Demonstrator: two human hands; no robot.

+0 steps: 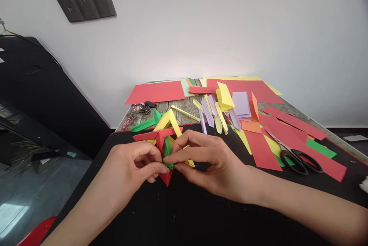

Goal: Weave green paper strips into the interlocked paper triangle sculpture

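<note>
Folded paper model [160, 138] in red, yellow and green sits just below the middle of the frame, right between both hands. Left hand [129, 159] has its thumb and index finger pinched on a small green bit [169, 166] near the model's lower end, other fingers curled in behind. Right hand [214, 158] meets it there, thumb and fingertips nearly together on that same green bit. A red tip [167, 179] pokes out below the fingers. Yellow and purple folded strips [207, 112] are scattered right of centre, and black-handled scissors [290, 154] lie over red paper [327, 165] on the right side. Keys [150, 104] lie just below a big red sheet [156, 92], left of centre. Black surface [186, 215] fills the bottom, dark socket plates [87, 5] upper left.
</note>
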